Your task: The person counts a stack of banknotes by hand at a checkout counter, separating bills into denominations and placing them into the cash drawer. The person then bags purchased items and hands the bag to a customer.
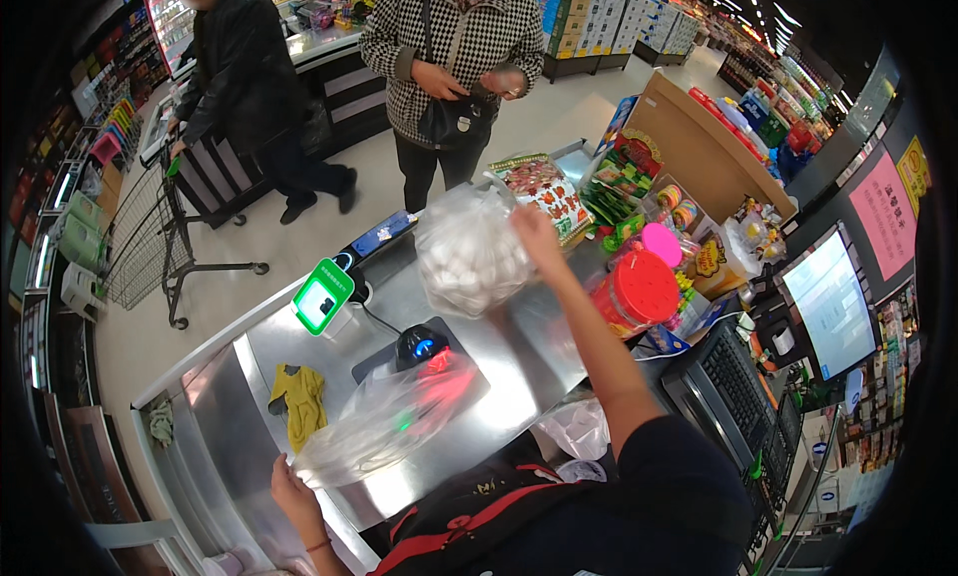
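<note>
My left hand (296, 494) grips one end of an empty-looking clear plastic bag (382, 426), which stretches over the metal counter (516, 359) in front of a black scanner (421, 345). A red glow falls on the bag's far end. My right hand (535, 235) is at the right side of a full, bulging plastic bag (471, 254) with white contents that cannot be made out. It is blurred, so whether its fingers hold the plastic cannot be told. Behind it lies a printed food packet (542, 194).
A green payment device (322, 297) and a yellow cloth (299, 404) are on the counter's left part. Red-lidded tub (644, 288), sweets and keyboard (737, 381) line the right. One person (456, 59) stands across the counter; another (239, 74) pushes a shopping cart (161, 231).
</note>
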`<state>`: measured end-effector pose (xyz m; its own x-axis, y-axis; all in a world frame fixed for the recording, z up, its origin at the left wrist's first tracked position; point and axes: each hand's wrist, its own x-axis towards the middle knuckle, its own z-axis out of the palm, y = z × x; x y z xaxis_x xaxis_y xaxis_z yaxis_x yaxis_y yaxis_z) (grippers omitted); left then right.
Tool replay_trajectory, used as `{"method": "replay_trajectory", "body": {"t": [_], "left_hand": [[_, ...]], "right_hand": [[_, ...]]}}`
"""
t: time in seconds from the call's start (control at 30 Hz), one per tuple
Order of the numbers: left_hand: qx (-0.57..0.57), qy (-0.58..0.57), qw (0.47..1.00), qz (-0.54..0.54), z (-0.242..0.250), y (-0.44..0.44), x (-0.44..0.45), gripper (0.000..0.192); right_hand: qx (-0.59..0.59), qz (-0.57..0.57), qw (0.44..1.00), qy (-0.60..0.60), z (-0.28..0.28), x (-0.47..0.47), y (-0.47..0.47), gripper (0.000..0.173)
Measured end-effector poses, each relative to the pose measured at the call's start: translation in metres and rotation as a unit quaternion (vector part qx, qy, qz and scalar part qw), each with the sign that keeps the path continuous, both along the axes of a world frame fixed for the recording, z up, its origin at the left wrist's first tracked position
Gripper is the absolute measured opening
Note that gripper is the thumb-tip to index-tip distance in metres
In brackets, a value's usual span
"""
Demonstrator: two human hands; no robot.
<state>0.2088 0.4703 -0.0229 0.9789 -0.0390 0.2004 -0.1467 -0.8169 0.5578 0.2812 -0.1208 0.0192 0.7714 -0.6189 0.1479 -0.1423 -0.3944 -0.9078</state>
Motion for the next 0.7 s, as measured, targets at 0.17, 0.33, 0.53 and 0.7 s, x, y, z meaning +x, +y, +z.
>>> {"method": "replay_trajectory", "body": {"t": [0.17, 0.33, 0.53, 0.7], "left_hand": [[0.125, 0.030, 0.991, 0.043, -0.006, 0.014, -0.010, 0.047], [0.218, 0.049, 0.973, 0.061, 0.002, 0.000, -0.010, 0.059], [0.238, 0.052, 0.963, -0.113, 0.029, -0.074, -0.007, 0.068], [0.186, 0.026, 0.923, -0.336, 0.037, -0.121, -0.016, 0.071]], "right_hand": [[-0.283, -0.177, 0.918, 0.216, -0.026, 0.063, -0.112, 0.092], [-0.215, -0.197, 0.906, 0.307, -0.055, 0.067, -0.156, 0.101], [-0.418, -0.270, 0.851, 0.167, -0.082, 0.064, -0.162, 0.054], [-0.500, -0.249, 0.828, 0.055, -0.021, 0.038, -0.120, 0.036]]}}
